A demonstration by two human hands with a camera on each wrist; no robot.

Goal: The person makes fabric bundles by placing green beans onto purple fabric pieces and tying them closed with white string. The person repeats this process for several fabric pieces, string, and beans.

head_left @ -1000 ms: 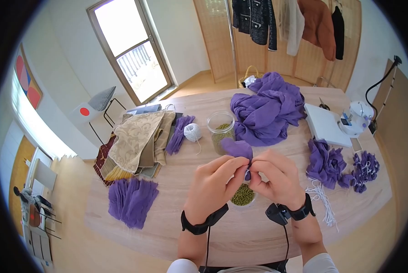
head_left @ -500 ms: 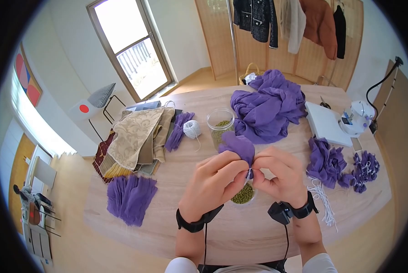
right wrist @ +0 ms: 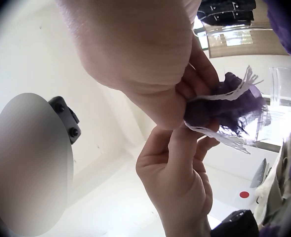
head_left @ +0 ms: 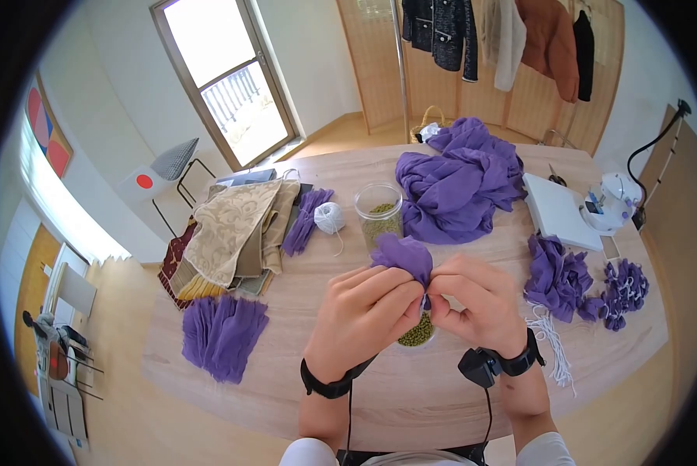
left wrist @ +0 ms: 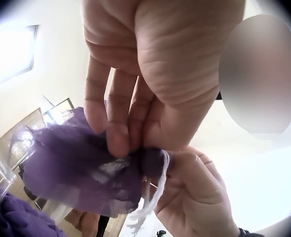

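A purple cloth piece (head_left: 404, 256) is pinched between both hands in the head view, its loose end fanning out beyond the fingers. The left hand (head_left: 362, 314) grips it from the left, the right hand (head_left: 479, 303) from the right, fingertips nearly touching. In the left wrist view a small round purple bulge (left wrist: 153, 163) has white string (left wrist: 161, 190) around it, beside the sheer cloth (left wrist: 81, 168). The right wrist view shows the bulge (right wrist: 197, 112) between the fingers, with two frayed string ends (right wrist: 229, 140) hanging off.
Green beans (head_left: 417, 332) lie in a small dish under the hands, and a clear jar (head_left: 378, 225) stands behind them. Around are a string ball (head_left: 329, 218), folded fabrics (head_left: 228, 233), purple cloth (head_left: 461, 186), cut purple pieces (head_left: 222, 335), tied bundles (head_left: 625, 291), loose strings (head_left: 550, 342) and a sewing machine (head_left: 612, 203).
Both hands keep their pinch on the cloth and have shifted only slightly. The cloth's loose end has changed shape above the fingers, and the fingertips now cover more of the tied part.
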